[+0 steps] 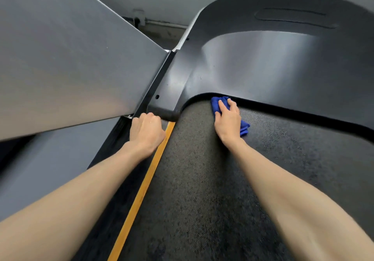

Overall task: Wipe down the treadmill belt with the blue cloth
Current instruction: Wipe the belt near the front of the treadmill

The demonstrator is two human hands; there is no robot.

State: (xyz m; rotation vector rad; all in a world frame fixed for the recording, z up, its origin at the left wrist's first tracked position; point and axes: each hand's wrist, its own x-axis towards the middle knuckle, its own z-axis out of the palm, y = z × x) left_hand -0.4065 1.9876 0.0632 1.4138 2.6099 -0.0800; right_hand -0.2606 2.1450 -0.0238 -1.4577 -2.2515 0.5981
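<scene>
The treadmill belt [202, 179] lies open near and to the right, with bare surface all round the right hand [227, 119] except ahead. At the far end the black motor cover [263, 68] closes the way, the blue cloth [217, 102] up against its edge. On the left, the slanted grey upright [70, 58] hangs over the side rail [119, 131] beside the left hand [146, 131].

Soft, even, diffuse light, moderately bright; no hard shadows. Broad pale sheen across black motor cover [263, 58]; milder glow on grey upright panel [70, 68]. Dark shadow band under cover lip, along front of treadmill belt [202, 179]. Belt weave crisp at centre, smeared and darker toward lower edge. Top of cover soft, slightly blurred. Strong wide-angle distortion: straight edges bow, forearms [70, 210] swell at lower corners.
</scene>
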